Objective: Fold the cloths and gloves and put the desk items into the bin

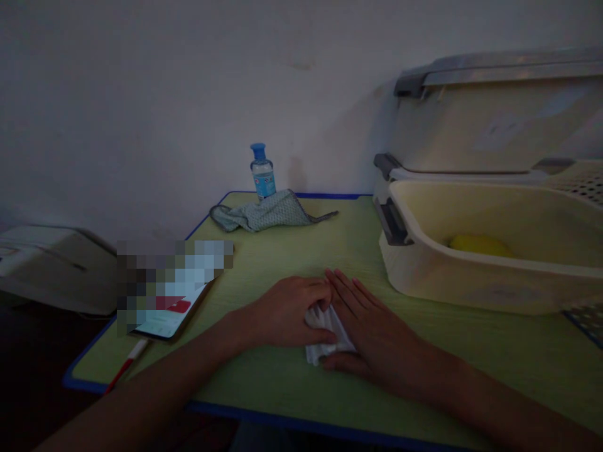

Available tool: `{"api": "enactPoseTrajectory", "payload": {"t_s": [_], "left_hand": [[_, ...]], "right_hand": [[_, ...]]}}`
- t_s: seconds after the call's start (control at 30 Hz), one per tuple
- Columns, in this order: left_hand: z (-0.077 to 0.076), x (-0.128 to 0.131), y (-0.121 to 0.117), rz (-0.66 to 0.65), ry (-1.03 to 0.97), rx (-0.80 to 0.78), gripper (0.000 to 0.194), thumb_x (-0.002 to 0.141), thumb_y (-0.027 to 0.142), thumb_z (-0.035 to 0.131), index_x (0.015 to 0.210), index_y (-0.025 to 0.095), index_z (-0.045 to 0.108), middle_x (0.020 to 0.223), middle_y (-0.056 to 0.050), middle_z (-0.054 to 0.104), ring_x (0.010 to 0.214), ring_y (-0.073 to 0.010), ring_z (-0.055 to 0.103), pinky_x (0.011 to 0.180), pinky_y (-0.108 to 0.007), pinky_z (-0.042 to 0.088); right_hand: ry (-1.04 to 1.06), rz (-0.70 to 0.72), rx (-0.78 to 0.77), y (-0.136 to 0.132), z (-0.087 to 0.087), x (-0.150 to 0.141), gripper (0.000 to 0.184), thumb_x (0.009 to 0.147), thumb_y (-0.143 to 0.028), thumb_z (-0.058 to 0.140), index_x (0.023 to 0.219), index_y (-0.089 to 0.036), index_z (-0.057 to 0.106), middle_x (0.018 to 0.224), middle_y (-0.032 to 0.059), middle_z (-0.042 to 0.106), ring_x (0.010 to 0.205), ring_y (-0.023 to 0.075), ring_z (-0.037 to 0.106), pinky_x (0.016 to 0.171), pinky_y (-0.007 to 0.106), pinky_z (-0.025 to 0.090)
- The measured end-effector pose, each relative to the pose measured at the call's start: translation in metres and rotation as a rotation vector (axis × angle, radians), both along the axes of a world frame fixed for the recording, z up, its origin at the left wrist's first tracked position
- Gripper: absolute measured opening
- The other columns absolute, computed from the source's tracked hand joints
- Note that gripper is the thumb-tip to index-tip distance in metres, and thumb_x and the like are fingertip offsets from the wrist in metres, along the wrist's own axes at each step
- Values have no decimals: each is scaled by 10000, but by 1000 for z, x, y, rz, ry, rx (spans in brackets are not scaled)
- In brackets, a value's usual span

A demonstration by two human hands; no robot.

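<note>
Two bare hands meet just below the middle of the picture, low over a green table point(264, 386) with a blue edge. Between them is a white thing with many folds point(324, 321), a bit right of the middle and below it. The left arm comes up from the bottom left corner, and its wrist lies low. The left hand point(294, 314) points to the right, with its fingers bent over and its thumb stretched out on top of the white thing. There is a gap between the thumb and the bent fingers, and the white thing shows in it. I cannot tell if this hand pinches it. The right arm comes in from the bottom right corner. The right hand point(377, 333) lies flat, its long fingers straight and close together, pointing to the upper left. Its thumb sticks out to the left, by the bottom of the white thing. This hand is open and covers the right side of the white thing. The tips of both hands' fingers come together at the top. A cream box point(461, 285) stands at the right, and a phone point(162, 321) is at the left.
</note>
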State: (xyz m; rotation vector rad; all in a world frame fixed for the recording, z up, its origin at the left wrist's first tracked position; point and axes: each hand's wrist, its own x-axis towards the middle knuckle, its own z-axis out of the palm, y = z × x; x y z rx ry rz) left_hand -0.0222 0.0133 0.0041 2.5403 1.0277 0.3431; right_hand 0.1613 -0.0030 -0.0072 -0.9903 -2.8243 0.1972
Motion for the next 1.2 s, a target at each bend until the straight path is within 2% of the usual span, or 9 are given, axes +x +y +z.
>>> {"api": "enactPoseTrajectory", "payload": {"t_s": [0.17, 0.27, 0.33, 0.47, 0.53, 0.6, 0.83, 1.03, 1.2], "left_hand": [[0, -2, 0, -5, 1, 3, 321, 697, 445, 631, 823, 173, 518, 895, -31, 594, 817, -178, 540, 748, -287, 402], [1, -6, 3, 57, 35, -1, 336, 704, 450, 621, 870, 170, 536, 918, -42, 602, 839, -188, 545, 755, -298, 408], [1, -8, 7, 123, 62, 16, 317, 713, 441, 608, 855, 165, 543, 865, -40, 599, 788, -184, 543, 701, -291, 410], [-1, -10, 12, 263, 45, 63, 264, 727, 411, 590, 785, 160, 534, 779, -25, 575, 690, -161, 519, 608, -271, 390], [-2, -8, 12, 316, 18, 72, 275, 726, 427, 588, 766, 163, 524, 771, -21, 573, 682, -158, 516, 612, -276, 390], [-4, -6, 11, 338, 5, 71, 288, 726, 444, 586, 751, 166, 513, 762, -18, 572, 677, -157, 517, 614, -282, 389], [-5, -5, 10, 332, 16, 83, 270, 734, 429, 584, 775, 172, 511, 790, -22, 581, 693, -163, 532, 626, -289, 399], [-5, -2, 5, 249, 27, 109, 276, 793, 431, 507, 813, 157, 524, 803, -42, 568, 717, -170, 535, 657, -302, 427], [-5, -8, 6, 122, 14, 199, 259, 798, 388, 515, 882, 147, 559, 911, -77, 556, 848, -194, 528, 756, -316, 440]], "right_hand": [[39, 33, 39, 1, 4, 5, 824, 733, -540, 561, 1326, -16, 330, 1402, 268, 262, 1321, 325, 209, 1022, 505, 317], [90, 52, 102, 4, 7, 9, 736, 764, -416, 580, 1342, -54, 303, 1402, 232, 299, 1317, 303, 240, 999, 480, 364], [153, 52, 136, 6, 10, 10, 627, 791, -308, 561, 1335, -108, 324, 1367, 193, 377, 1282, 281, 319, 961, 460, 413], [172, 61, 170, 10, 15, 9, 308, 802, -140, 512, 1107, -135, 557, 1084, 143, 585, 1011, 241, 557, 803, 401, 516], [129, 66, 198, 13, 14, 9, 241, 800, -93, 494, 1007, -132, 610, 1004, 129, 607, 901, 219, 590, 747, 377, 529], [89, 79, 220, 16, 11, 10, 237, 799, -76, 496, 991, -135, 621, 978, 116, 613, 851, 206, 593, 722, 360, 530], [47, 180, 233, 26, 10, 15, 217, 834, -68, 462, 960, -146, 619, 913, 70, 625, 839, 173, 575, 744, 314, 509], [50, 50, 246, 34, 9, 20, 239, 796, -17, 449, 898, -145, 625, 953, 86, 636, 871, 195, 590, 734, 335, 518], [214, 16, 292, 31, 10, 19, 249, 775, -39, 444, 955, -111, 600, 1008, 125, 623, 896, 213, 589, 743, 348, 521]]}}
